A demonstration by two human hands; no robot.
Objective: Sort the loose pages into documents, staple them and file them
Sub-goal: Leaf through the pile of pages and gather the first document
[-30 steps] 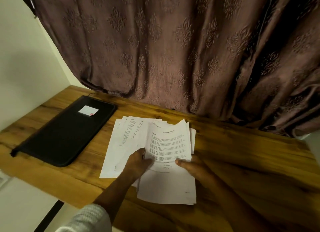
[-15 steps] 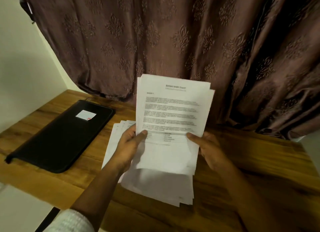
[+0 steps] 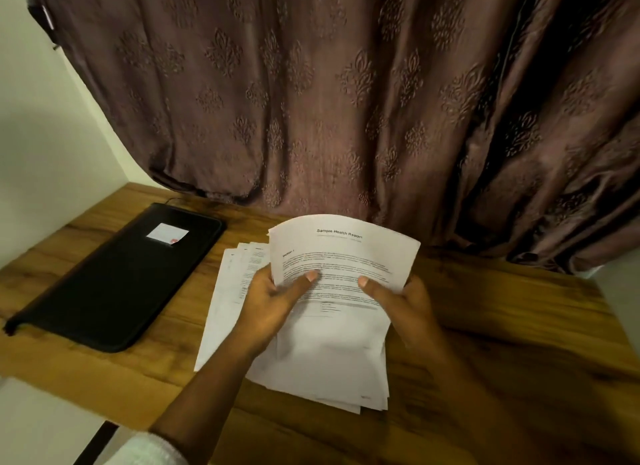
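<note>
I hold a stack of white printed pages (image 3: 343, 253) above the wooden desk (image 3: 519, 326); its top sheet is headed "Sample Health Report" and bows backward at the top. My left hand (image 3: 273, 305) grips the stack's left edge with the thumb across the text. On the right edge my right hand (image 3: 401, 298) grips it the same way. More loose pages (image 3: 232, 291) lie fanned flat on the desk under and left of my hands. A black zipped file folder (image 3: 117, 281) with a small white label lies to the left.
A brown patterned curtain (image 3: 346, 100) hangs along the desk's back edge. A cream wall (image 3: 52, 135) closes the left side. Bare wood shows to the right of the pages. The desk's front edge runs at lower left, with white floor below.
Both hands lifted a stack off the fanned pages and raised it upright, then lowered it a little. The top of the stack now curls backward.
</note>
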